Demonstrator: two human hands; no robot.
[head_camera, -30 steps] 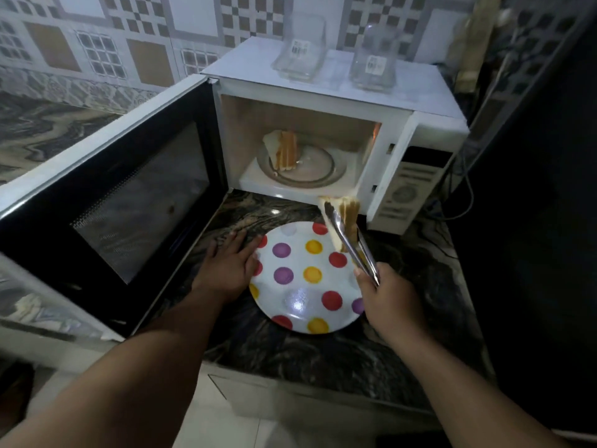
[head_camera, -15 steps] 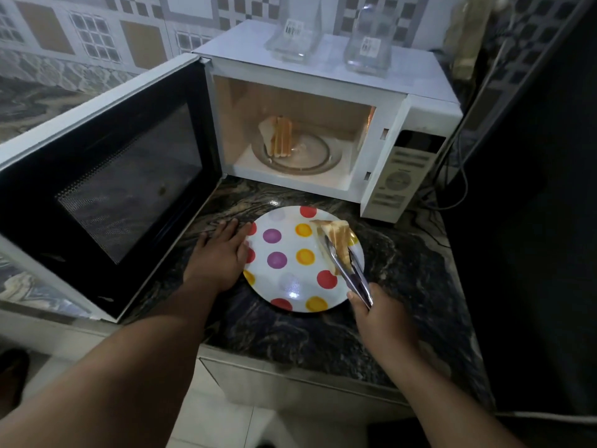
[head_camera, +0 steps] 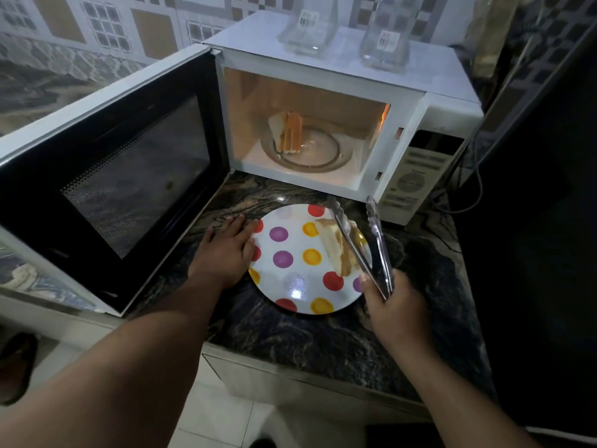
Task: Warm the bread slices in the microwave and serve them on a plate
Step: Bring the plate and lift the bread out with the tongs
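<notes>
A white plate with coloured dots lies on the dark marble counter in front of the microwave. One bread slice rests on the plate's right side. My right hand grips metal tongs, whose arms are spread apart above the slice. My left hand lies flat on the counter, its fingers touching the plate's left rim. Inside the lit microwave, more bread slices stand on the left of the glass turntable.
The microwave door hangs open to the left, over the counter's left part. Two clear glass containers stand on top of the microwave. Cables trail behind its right side. A dark wall closes off the right.
My right hand lowered the slice from in front of the microwave onto the plate, then the tongs spread apart and let it go. My left hand stayed by the plate.
</notes>
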